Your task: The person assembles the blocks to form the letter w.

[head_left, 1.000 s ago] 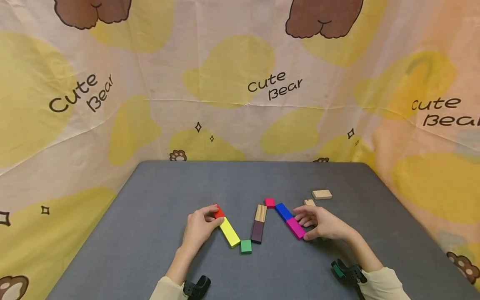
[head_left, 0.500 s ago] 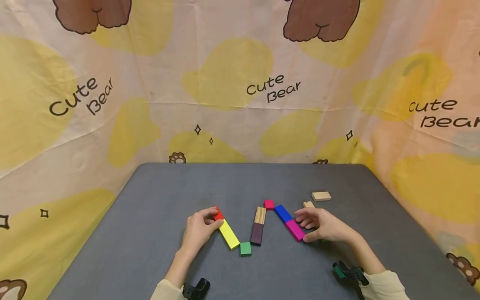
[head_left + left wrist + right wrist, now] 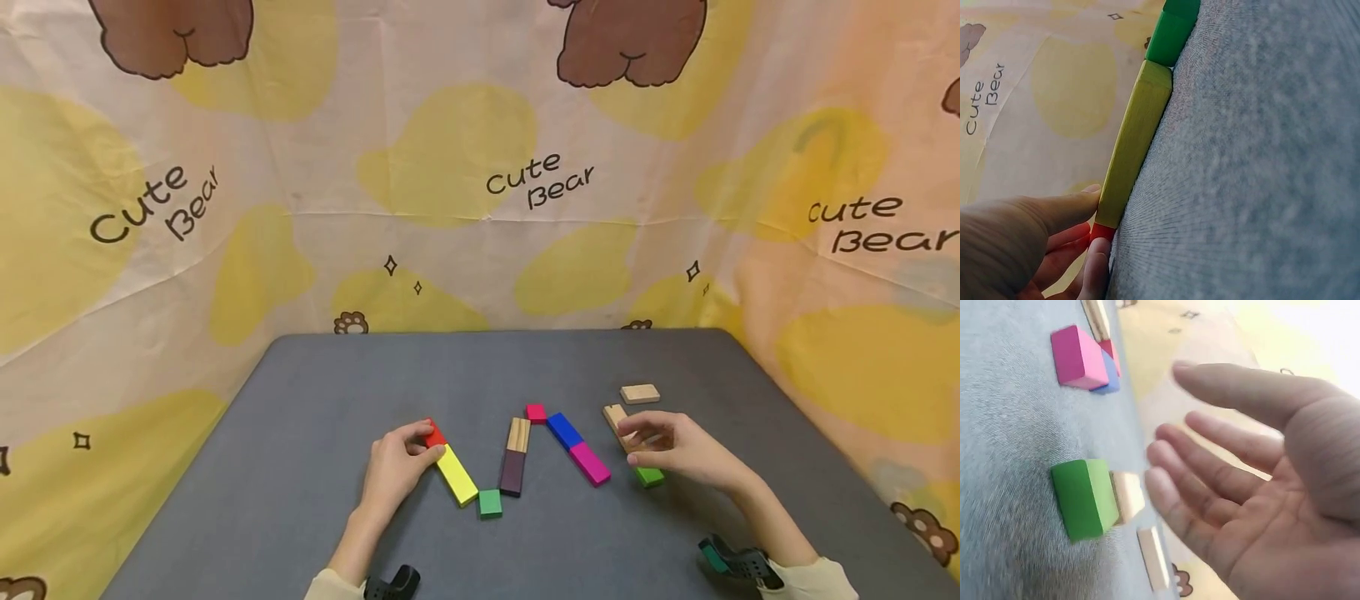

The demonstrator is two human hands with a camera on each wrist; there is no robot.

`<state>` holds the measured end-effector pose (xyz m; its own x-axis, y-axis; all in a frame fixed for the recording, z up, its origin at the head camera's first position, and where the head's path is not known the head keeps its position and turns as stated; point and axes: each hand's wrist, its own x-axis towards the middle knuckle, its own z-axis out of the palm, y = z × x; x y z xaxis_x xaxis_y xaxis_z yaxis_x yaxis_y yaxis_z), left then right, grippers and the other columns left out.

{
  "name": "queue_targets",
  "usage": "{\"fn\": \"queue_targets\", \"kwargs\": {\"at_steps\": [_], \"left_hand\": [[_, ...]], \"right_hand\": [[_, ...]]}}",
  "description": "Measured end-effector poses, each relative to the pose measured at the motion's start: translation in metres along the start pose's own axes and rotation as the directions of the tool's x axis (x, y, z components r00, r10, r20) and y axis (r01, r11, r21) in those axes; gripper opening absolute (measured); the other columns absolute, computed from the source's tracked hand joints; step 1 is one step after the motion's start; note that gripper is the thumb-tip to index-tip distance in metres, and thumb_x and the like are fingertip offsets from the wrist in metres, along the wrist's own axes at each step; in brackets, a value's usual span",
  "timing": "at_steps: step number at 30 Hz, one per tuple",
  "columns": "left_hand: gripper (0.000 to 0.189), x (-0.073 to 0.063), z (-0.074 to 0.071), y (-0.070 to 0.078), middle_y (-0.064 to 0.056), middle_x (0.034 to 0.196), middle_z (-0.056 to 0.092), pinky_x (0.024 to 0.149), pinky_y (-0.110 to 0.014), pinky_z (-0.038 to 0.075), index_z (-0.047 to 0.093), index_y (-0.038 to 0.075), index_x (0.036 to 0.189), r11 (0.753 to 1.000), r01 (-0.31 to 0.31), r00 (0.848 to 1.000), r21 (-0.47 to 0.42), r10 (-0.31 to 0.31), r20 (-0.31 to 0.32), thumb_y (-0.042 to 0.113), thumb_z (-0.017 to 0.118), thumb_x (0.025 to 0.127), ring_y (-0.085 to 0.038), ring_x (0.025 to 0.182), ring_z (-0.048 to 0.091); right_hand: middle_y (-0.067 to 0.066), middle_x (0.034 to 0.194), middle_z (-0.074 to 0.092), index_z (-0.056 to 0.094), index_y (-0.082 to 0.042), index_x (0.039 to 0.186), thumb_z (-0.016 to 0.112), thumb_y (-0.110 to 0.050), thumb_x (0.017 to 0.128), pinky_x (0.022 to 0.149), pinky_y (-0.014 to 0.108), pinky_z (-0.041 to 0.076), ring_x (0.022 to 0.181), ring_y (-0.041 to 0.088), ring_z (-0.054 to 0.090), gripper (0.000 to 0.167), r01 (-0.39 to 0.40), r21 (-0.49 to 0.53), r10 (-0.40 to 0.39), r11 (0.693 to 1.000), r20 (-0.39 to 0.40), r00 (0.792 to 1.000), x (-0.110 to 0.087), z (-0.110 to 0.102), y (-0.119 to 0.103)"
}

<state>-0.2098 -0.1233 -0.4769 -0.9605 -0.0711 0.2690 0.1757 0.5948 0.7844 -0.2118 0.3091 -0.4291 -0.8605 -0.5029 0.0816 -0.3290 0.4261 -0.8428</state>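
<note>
My left hand [image 3: 397, 462] pinches the red block [image 3: 434, 434] at the far end of a slanted row. Its thumb lies beside the joint with the yellow block [image 3: 457, 475]. In the left wrist view the fingers partly cover the red block [image 3: 1103, 231]. My right hand [image 3: 686, 448] hovers with loosely bent fingers and nothing between them. Beneath it are a plain wooden block [image 3: 616, 419], partly hidden by the fingers, and a light green block [image 3: 648, 477]. To its left lie a magenta block [image 3: 590, 463] and a blue block [image 3: 564, 430], end to end.
A green block [image 3: 490, 503] stands by the yellow one's near end. Beside it a dark purple block [image 3: 512, 473] and a striped wooden block [image 3: 519, 435] form a line, with a pinkish-red block [image 3: 536, 413] beyond. Another plain wooden block [image 3: 640, 393] lies farther back on the grey table [image 3: 360, 375].
My right hand has moved off the magenta block to the right, uncovering more of the wooden and light green blocks. My left hand keeps its hold on the red block.
</note>
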Motion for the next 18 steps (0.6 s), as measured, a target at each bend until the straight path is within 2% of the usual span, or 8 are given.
{"fn": "queue_targets", "kwargs": {"at_steps": [5, 10, 18], "left_hand": [[0.039, 0.000, -0.001, 0.001, -0.001, 0.116, 0.070, 0.061, -0.025, 0.049, 0.073, 0.004, 0.115, 1.000, 0.005, 1.000, -0.006, -0.005, -0.001, 0.016, 0.084, 0.079, -0.007, 0.072, 0.066], [0.040, 0.001, 0.000, 0.002, -0.002, 0.117, 0.069, 0.062, -0.025, 0.050, 0.073, 0.004, 0.116, 1.000, 0.011, 1.000, -0.012, -0.011, 0.006, 0.015, 0.084, 0.079, -0.007, 0.072, 0.066], [0.041, 0.000, -0.001, 0.003, -0.002, 0.118, 0.069, 0.062, -0.026, 0.050, 0.073, 0.004, 0.116, 1.000, 0.028, 1.000, -0.007, -0.028, 0.007, 0.015, 0.084, 0.079, -0.008, 0.074, 0.066]], "right_hand": [[0.026, 0.119, 0.061, 0.060, 0.003, 0.126, 0.073, -0.006, 0.089, 0.078, 0.036, 0.054, 0.102, 0.034, 0.059, 0.041, -0.030, 0.122, 0.030, 0.992, 0.001, 1.000, -0.013, -0.018, 0.008], [0.023, 0.117, 0.063, 0.062, 0.003, 0.124, 0.077, -0.006, 0.085, 0.076, 0.033, 0.053, 0.099, 0.028, 0.061, 0.042, -0.045, 0.067, 0.047, 0.997, -0.025, 0.999, -0.026, -0.029, 0.021], [0.025, 0.118, 0.062, 0.062, 0.004, 0.121, 0.079, -0.003, 0.081, 0.072, 0.033, 0.054, 0.097, 0.028, 0.061, 0.045, -0.049, 0.087, 0.045, 0.995, 0.043, 0.998, -0.033, -0.035, 0.032]]}}
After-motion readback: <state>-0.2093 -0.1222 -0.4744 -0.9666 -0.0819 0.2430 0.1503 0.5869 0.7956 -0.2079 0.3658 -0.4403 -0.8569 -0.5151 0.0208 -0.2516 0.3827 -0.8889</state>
